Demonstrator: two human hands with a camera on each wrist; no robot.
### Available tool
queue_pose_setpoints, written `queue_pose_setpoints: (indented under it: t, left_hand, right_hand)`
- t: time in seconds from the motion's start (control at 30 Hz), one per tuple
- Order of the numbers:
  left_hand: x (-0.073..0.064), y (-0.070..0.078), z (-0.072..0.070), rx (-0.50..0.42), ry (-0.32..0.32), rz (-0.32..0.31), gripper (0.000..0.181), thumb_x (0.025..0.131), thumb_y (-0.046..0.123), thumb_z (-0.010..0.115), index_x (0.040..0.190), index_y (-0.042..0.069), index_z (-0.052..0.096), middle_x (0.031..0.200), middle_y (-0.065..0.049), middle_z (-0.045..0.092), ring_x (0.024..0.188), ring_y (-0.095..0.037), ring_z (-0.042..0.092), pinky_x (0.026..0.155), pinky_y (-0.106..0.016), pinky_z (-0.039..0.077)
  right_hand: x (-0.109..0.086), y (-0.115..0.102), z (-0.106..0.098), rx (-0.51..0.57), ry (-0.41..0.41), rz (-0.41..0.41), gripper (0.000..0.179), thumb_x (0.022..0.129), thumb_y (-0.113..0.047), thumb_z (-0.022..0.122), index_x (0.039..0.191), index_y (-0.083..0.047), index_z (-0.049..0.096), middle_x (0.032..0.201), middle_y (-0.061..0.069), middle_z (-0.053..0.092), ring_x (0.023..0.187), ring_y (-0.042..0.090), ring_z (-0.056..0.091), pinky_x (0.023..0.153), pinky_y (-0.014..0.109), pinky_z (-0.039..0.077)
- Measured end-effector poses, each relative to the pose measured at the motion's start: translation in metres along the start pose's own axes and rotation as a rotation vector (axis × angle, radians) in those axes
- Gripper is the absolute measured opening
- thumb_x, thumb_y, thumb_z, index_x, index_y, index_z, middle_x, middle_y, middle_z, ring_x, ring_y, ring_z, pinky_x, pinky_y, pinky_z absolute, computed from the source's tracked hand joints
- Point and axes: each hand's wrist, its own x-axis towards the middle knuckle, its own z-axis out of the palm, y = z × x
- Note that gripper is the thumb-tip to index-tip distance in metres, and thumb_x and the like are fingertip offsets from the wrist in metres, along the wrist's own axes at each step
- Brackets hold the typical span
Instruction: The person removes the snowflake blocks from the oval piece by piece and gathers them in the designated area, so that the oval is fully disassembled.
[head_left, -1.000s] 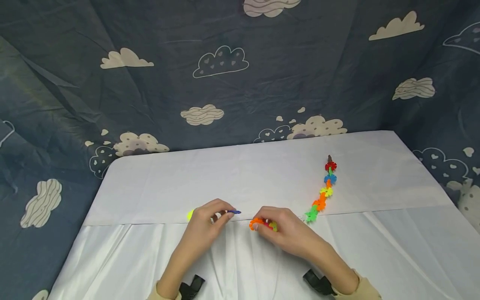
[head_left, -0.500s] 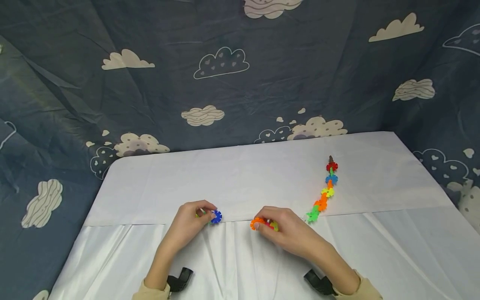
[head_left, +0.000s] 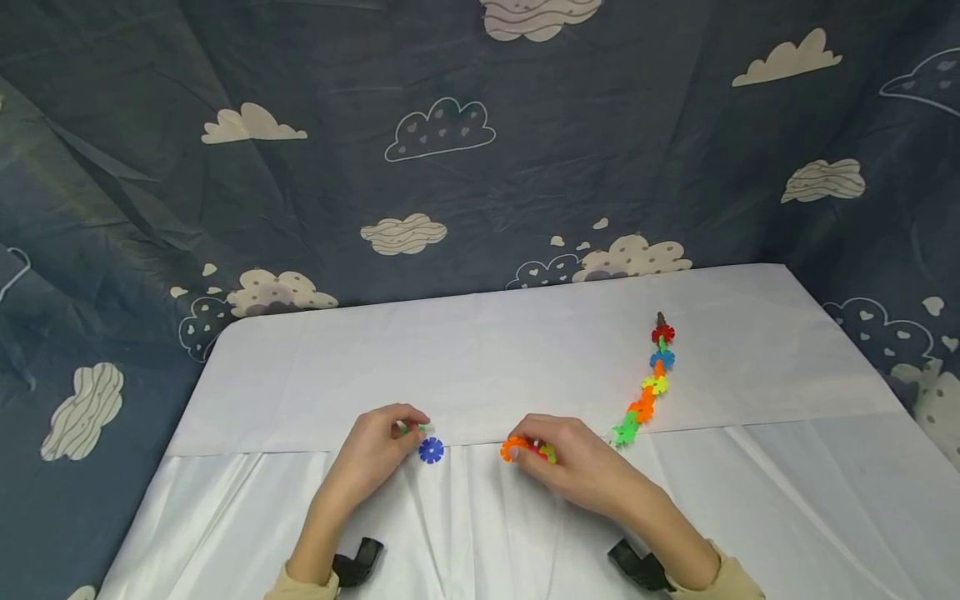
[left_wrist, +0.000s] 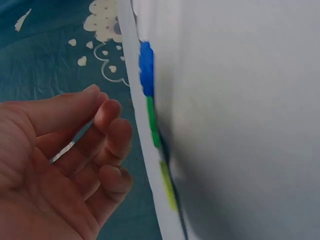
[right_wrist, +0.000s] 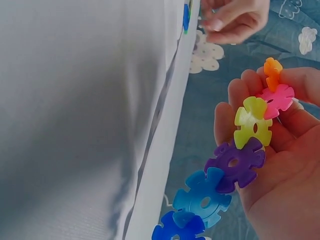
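My left hand (head_left: 378, 450) hovers over the white table with loosely bent fingers and nothing between them. Beside its fingertips lies a blue snowflake disc (head_left: 431, 450). The left wrist view shows that blue disc (left_wrist: 146, 69) on the tabletop, with a green disc (left_wrist: 153, 121) and a yellow disc (left_wrist: 168, 186) behind it in a row, apart from the hand. My right hand (head_left: 570, 458) pinches an orange disc (head_left: 514, 448) at the end of a linked chain. Along the palm in the right wrist view run pink (right_wrist: 278, 100), yellow (right_wrist: 253, 122), purple (right_wrist: 235, 164) and blue discs (right_wrist: 202, 197).
Another chain of coloured snowflake discs (head_left: 641, 408) lies on the right part of the table, reaching from near my right hand toward the back. The white tabletop (head_left: 480, 358) ends at a dark curtain (head_left: 450, 192) with a cloud print.
My left hand has moved left, lowered the blue disc and let it go; the disc now lies flat beside the fingers. My right hand has stayed in place, holding its chain.
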Motion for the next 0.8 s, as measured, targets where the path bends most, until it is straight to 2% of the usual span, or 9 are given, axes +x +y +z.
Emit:
queue_pose_setpoints:
  t: [0.13, 0.37, 0.57, 0.7, 0.8]
  left_hand:
    - [-0.004, 0.013, 0.003, -0.01, -0.011, 0.063, 0.013, 0.09, 0.011, 0.071, 0.102, 0.015, 0.074, 0.082, 0.012, 0.061, 0.069, -0.011, 0.054, 0.059, -0.028, 0.046]
    - [-0.011, 0.038, 0.016, -0.067, -0.077, 0.21, 0.012, 0.092, 0.014, 0.071, 0.103, 0.014, 0.074, 0.083, 0.015, 0.061, 0.067, -0.008, 0.054, 0.057, -0.025, 0.047]
    - [-0.017, 0.051, 0.03, -0.132, -0.142, 0.283, 0.011, 0.092, 0.016, 0.07, 0.102, 0.02, 0.074, 0.086, 0.017, 0.063, 0.075, -0.006, 0.057, 0.066, -0.025, 0.049]
    - [-0.018, 0.054, 0.037, -0.108, -0.125, 0.323, 0.009, 0.089, 0.014, 0.073, 0.094, 0.021, 0.071, 0.084, 0.017, 0.062, 0.073, -0.004, 0.056, 0.064, -0.023, 0.048]
    - [-0.018, 0.056, 0.041, -0.048, -0.094, 0.338, 0.013, 0.086, 0.016, 0.076, 0.088, 0.022, 0.065, 0.079, 0.017, 0.058, 0.065, -0.001, 0.053, 0.058, -0.021, 0.046]
  right_hand:
    - [0.0, 0.001, 0.001, -0.003, -0.005, 0.007, 0.016, 0.094, -0.013, 0.063, 0.097, -0.028, 0.067, 0.089, -0.016, 0.061, 0.079, 0.004, 0.056, 0.073, 0.026, 0.05]
    - [0.0, 0.001, 0.003, 0.003, 0.001, -0.024, 0.016, 0.095, -0.013, 0.062, 0.098, -0.028, 0.067, 0.092, -0.018, 0.062, 0.08, 0.004, 0.057, 0.075, 0.027, 0.05]
    - [0.002, 0.0, 0.005, 0.02, -0.013, -0.042, 0.018, 0.095, -0.012, 0.062, 0.1, -0.027, 0.069, 0.092, -0.018, 0.063, 0.08, 0.004, 0.058, 0.075, 0.027, 0.05]
    - [0.001, -0.001, 0.007, 0.03, -0.031, -0.045, 0.012, 0.096, -0.015, 0.063, 0.095, -0.025, 0.071, 0.086, -0.013, 0.065, 0.074, 0.004, 0.056, 0.07, 0.027, 0.05]
    - [0.001, -0.002, 0.009, 0.029, -0.045, -0.065, 0.012, 0.098, -0.018, 0.062, 0.09, -0.021, 0.07, 0.08, -0.009, 0.065, 0.069, 0.003, 0.053, 0.065, 0.024, 0.047]
